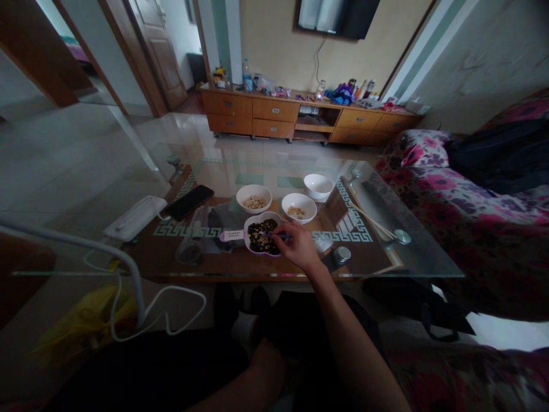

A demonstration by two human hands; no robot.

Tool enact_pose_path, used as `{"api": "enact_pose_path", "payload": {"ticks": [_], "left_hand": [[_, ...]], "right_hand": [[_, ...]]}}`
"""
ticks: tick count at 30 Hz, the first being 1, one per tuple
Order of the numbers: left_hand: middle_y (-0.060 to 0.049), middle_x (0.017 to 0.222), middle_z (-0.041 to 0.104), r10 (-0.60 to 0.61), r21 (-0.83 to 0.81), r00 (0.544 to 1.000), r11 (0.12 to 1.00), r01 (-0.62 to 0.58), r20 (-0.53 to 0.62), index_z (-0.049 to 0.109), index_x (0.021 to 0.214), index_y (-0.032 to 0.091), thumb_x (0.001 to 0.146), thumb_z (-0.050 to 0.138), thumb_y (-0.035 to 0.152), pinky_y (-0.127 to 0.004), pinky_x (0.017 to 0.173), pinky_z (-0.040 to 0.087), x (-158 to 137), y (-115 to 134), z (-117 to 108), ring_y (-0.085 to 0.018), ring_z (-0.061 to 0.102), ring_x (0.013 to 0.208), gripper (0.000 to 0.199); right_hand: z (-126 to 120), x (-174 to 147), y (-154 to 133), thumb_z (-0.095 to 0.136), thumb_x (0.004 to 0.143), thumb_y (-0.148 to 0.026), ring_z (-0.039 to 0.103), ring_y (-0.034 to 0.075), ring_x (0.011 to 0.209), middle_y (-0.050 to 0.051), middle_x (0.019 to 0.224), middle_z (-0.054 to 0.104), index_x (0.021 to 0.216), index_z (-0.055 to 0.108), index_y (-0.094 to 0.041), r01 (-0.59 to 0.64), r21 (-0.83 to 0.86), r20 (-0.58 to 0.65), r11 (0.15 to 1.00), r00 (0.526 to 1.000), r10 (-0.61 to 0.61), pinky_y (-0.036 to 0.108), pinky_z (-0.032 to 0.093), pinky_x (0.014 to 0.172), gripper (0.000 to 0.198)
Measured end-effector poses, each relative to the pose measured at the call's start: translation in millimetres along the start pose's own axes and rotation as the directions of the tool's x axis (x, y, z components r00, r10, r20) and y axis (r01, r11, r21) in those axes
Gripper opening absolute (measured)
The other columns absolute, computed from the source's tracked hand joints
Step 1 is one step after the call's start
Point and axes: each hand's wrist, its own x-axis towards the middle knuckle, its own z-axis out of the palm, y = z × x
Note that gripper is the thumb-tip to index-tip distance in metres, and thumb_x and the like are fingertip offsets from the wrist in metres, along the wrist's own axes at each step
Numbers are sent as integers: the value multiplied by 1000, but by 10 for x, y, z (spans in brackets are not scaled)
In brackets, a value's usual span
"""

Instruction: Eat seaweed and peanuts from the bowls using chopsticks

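Note:
My right hand (pixel 299 246) reaches over the glass coffee table (pixel 398 260) and is closed on a thin purple utensil whose tip lies in a white dish of dark mixed seeds (pixel 259 234). My left hand (pixel 266 360) rests low on my lap, fingers curled, holding nothing that I can see. Behind the dish stand a white bowl of pale kernels (pixel 254 198), a second white bowl with a few pale pieces (pixel 299 207), and an empty white bowl (pixel 318 185).
A black phone (pixel 189 202) and a white power strip (pixel 134 216) lie at the table's left. Chopsticks (pixel 372 221) rest at the right. A floral sofa (pixel 454 200) stands to the right, a wooden cabinet (pixel 274 117) by the far wall, and a yellow bag (pixel 81 323) on the floor.

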Motion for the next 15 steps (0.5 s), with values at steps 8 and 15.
{"api": "enact_pose_path", "payload": {"ticks": [8,15], "left_hand": [[-19,133,67,5,32,996,999,-8,85,73,129,17,95,63,27,-52,114,39,-57,14,-122,-38,59,128,37],[-19,123,71,41,-40,999,998,-41,8,79,117,22,88,66,20,-59,106,41,64,-54,112,-43,63,119,32]], "right_hand": [[5,-8,6,67,92,-28,62,24,80,5,78,66,90,75,-22,-2,-19,7,1000,1000,2,34,46,74,10],[-19,-9,15,65,94,-30,66,24,83,5,86,74,89,73,-24,-24,77,-52,997,998,28,36,51,79,11]]}}
